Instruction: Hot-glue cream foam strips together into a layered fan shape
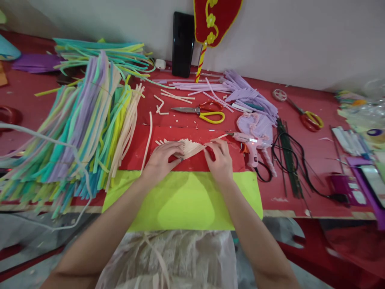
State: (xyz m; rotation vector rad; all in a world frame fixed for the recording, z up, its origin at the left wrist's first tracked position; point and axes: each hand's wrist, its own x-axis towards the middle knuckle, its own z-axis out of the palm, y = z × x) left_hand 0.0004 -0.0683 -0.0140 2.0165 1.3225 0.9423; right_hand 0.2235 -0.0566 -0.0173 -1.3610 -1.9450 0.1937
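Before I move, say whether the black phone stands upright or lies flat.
Upright: the phone stands on a short edge before the wall.

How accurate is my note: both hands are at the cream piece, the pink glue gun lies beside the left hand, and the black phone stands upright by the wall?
One slip: the head view shows the pink glue gun lying beside the right hand, not the left hand. Both hands are indeed at the cream piece, and the black phone stands upright by the wall.

Both forearms (120, 218) reach forward, the left grip (164, 157) and right grip (221, 159) apart, fingers (172, 147) bent.
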